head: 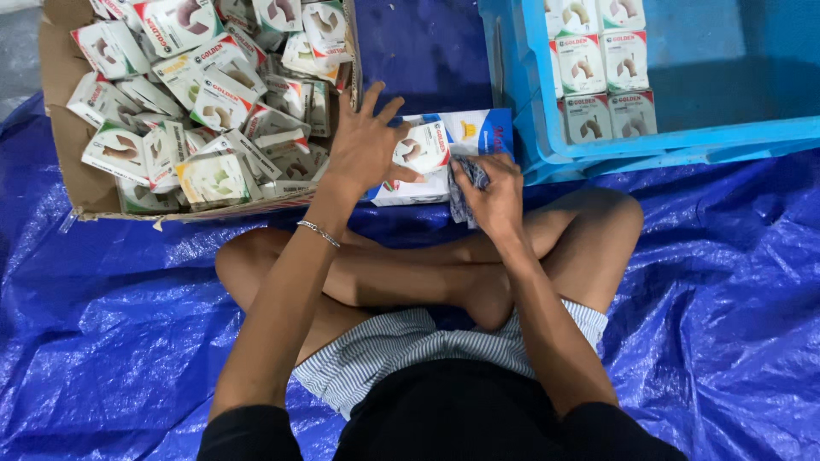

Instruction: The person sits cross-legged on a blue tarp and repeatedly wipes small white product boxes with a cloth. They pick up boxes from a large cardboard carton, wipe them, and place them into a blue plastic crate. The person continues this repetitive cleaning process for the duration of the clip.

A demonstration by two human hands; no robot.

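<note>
I sit cross-legged on a blue tarp. My left hand is spread flat, fingers apart, beside a small white carton that rests on a larger white and blue box in front of my legs. My right hand is closed on a crumpled bluish grey cloth at the right edge of that box. A thin bracelet circles my left wrist.
A cardboard box at upper left holds several small white cartons heaped loosely. At upper right a blue plastic crate holds several of the same cartons stacked neatly in rows. Wrinkled blue tarp covers the floor all around.
</note>
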